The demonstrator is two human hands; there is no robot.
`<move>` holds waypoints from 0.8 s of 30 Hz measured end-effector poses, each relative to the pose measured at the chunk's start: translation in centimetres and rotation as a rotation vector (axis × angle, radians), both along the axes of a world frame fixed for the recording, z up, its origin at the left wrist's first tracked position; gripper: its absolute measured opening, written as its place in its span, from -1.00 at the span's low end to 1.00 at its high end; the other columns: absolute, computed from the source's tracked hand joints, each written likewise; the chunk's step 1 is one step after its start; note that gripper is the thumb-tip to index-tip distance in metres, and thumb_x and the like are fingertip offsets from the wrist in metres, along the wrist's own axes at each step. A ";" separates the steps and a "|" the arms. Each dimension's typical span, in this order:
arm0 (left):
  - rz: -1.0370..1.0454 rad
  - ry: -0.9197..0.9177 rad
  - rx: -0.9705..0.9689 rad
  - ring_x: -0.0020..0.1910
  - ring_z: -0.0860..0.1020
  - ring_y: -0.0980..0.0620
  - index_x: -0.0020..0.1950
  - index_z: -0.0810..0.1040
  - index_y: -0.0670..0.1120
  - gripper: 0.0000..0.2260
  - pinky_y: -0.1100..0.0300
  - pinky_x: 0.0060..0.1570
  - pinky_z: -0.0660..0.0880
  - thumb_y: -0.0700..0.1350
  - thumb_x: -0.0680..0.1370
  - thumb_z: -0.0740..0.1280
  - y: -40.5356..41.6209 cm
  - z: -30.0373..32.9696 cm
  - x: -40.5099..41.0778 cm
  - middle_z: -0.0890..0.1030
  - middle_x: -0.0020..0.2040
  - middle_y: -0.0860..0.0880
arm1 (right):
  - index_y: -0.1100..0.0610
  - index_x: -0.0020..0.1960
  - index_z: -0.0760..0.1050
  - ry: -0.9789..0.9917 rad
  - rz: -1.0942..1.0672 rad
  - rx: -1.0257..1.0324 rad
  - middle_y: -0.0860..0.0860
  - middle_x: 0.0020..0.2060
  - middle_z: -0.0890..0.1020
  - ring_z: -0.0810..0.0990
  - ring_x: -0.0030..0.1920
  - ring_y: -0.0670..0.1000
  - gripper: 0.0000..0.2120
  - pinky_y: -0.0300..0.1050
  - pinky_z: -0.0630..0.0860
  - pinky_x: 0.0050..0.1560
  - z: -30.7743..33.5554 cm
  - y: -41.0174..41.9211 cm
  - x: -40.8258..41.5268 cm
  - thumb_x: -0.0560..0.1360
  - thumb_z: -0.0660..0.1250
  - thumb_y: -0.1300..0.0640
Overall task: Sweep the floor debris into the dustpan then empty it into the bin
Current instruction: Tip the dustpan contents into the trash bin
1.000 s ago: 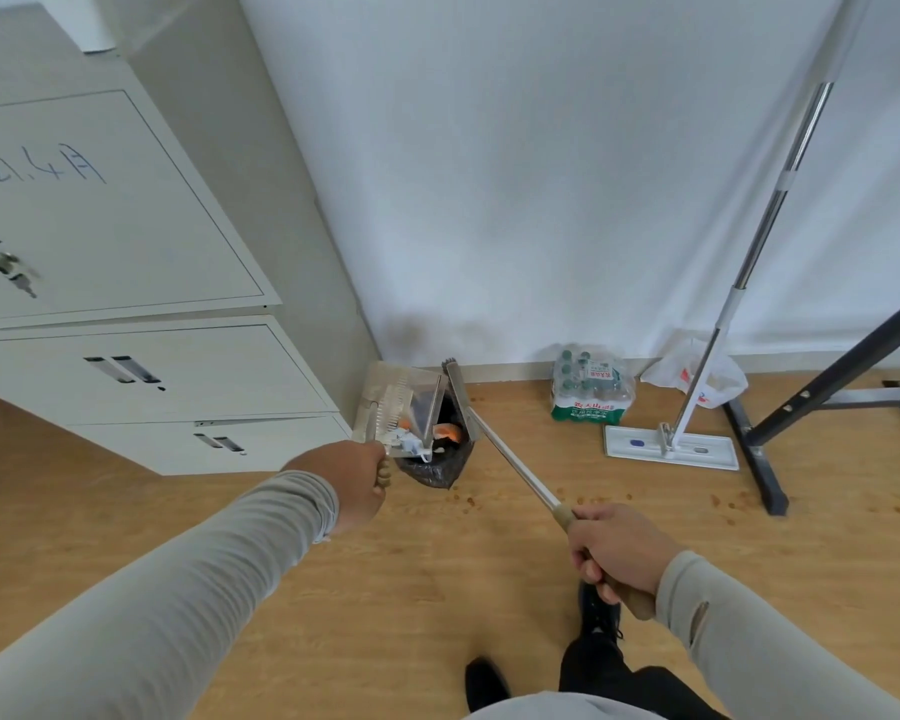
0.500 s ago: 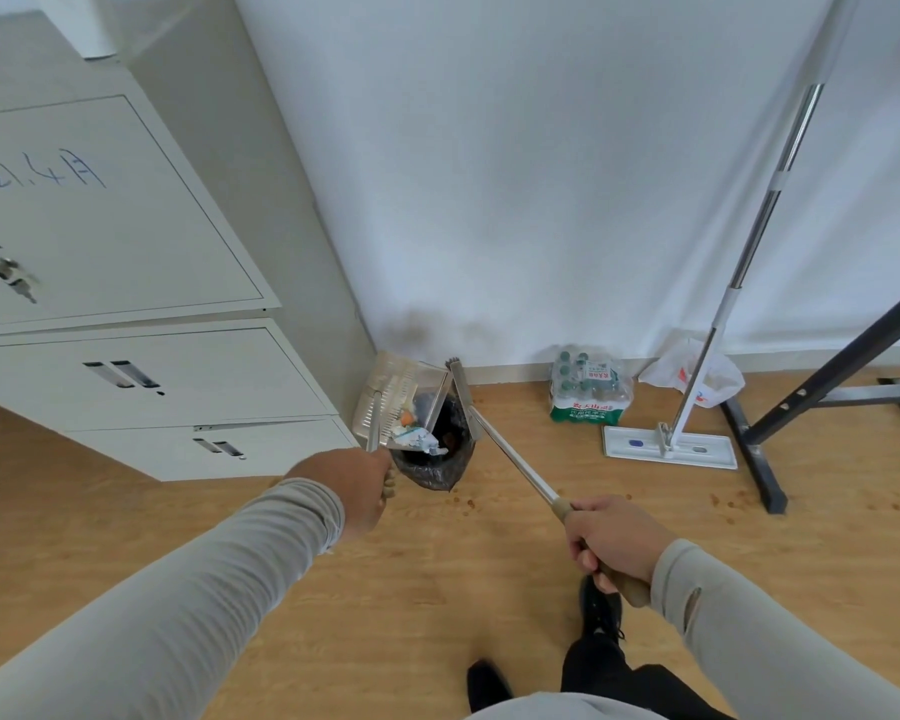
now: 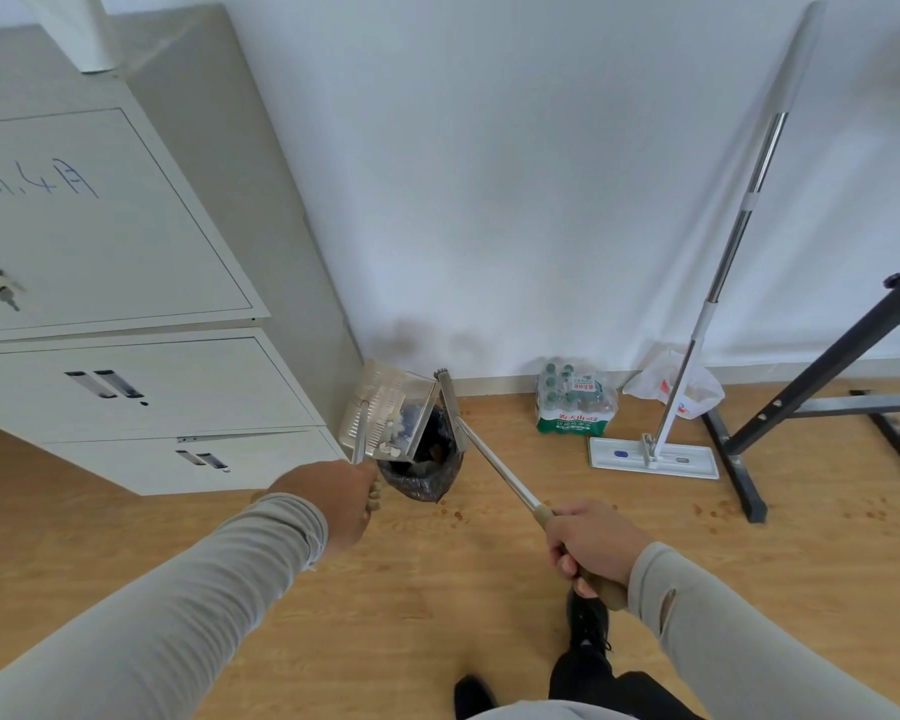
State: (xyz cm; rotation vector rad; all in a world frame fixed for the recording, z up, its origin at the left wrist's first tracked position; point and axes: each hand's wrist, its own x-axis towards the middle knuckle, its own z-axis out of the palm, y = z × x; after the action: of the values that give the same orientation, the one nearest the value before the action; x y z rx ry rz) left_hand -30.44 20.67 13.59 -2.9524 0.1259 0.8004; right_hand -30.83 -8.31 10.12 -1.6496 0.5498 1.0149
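The left hand (image 3: 333,498), fingers wrapped round its handle, tips the dustpan (image 3: 385,413) rightward over the bin (image 3: 427,467); the right hand (image 3: 591,545) grips the broom (image 3: 489,452) at the bin's far-right rim.

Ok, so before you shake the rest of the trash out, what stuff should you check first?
1. Dustpan tipped over the bin: ok.
2. Left hand gripping the dustpan handle: ok.
3. Right hand gripping the broom handle: ok.
4. Dustpan emptied: not ok, pale scraps sit on its tray.
5. Bin bag mouth open under the pan's lip: ok.
6. Floor swept clean: not ok, brown crumbs lie beside the bin and near the black stand.
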 end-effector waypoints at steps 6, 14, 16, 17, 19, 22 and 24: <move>-0.019 0.000 0.018 -0.18 0.48 0.10 0.17 0.45 0.02 -0.85 0.22 -0.10 0.39 -0.10 0.63 0.19 0.2 0.0 -0.2 0.47 -0.16 0.14 | 0.17 -0.12 0.47 -0.003 0.002 0.005 0.07 -0.40 0.49 0.41 -0.54 -0.07 -0.89 -0.24 0.33 -0.51 -0.1 0.1 -0.3 0.50 0.19 0.30; -0.041 0.030 0.073 -0.21 0.51 0.10 0.14 0.43 0.03 -0.89 0.19 -0.16 0.41 -0.08 0.62 0.20 0.0 0.0 -1.0 0.53 -0.11 0.10 | 0.19 -0.03 0.52 0.020 -0.024 -0.010 0.06 -0.42 0.51 0.41 -0.55 -0.07 -0.86 -0.26 0.35 -0.52 -0.4 0.1 -0.4 0.51 0.20 0.29; -0.045 0.032 0.093 -0.19 0.50 0.08 0.20 0.43 0.02 -0.84 0.16 -0.13 0.43 -0.07 0.62 0.21 -0.1 0.0 -1.1 0.51 -0.11 0.10 | 0.20 0.05 0.54 0.025 -0.029 -0.010 0.07 -0.40 0.51 0.41 -0.54 -0.07 -0.82 -0.26 0.34 -0.52 -0.5 0.1 -0.4 0.52 0.19 0.30; -0.045 0.035 0.096 -0.21 0.48 0.09 0.22 0.43 0.02 -0.82 0.15 -0.13 0.40 -0.07 0.63 0.22 -0.2 -0.1 -1.2 0.47 -0.14 0.11 | 0.19 0.06 0.53 0.028 -0.029 -0.008 0.07 -0.39 0.51 0.41 -0.53 -0.07 -0.81 -0.26 0.34 -0.53 -0.5 0.1 -0.4 0.52 0.19 0.30; -0.055 0.037 0.109 -0.23 0.44 0.09 0.22 0.43 0.01 -0.82 0.15 -0.13 0.38 -0.07 0.63 0.22 -0.5 0.0 -1.3 0.40 -0.19 0.12 | 0.19 0.04 0.52 0.029 -0.025 -0.003 0.07 -0.39 0.51 0.41 -0.53 -0.07 -0.82 -0.26 0.34 -0.54 -0.5 0.1 -0.3 0.53 0.18 0.30; -0.054 0.040 0.116 -0.23 0.45 0.07 0.12 0.39 0.05 -0.90 0.12 -0.10 0.40 -0.07 0.62 0.22 -0.8 -0.2 -1.4 0.40 -0.20 0.11 | 0.21 0.04 0.51 0.035 -0.028 0.013 0.08 -0.38 0.51 0.40 -0.53 -0.07 -0.84 -0.26 0.34 -0.53 -0.5 0.0 -0.3 0.53 0.18 0.30; -0.054 0.047 0.122 -0.21 0.47 0.06 0.13 0.39 0.03 -0.90 0.12 -0.10 0.41 -0.08 0.62 0.22 -1.0 -0.4 -1.5 0.41 -0.18 0.11 | 0.22 0.05 0.52 0.042 -0.028 0.014 0.08 -0.38 0.51 0.41 -0.53 -0.07 -0.82 -0.25 0.36 -0.52 -0.5 0.0 -0.2 0.52 0.19 0.30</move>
State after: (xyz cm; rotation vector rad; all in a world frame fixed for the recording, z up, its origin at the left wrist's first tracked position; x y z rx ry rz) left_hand -31.92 19.67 13.22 -2.8049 0.1540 0.8395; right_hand -31.04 -8.33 9.59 -1.6068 0.5909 1.0330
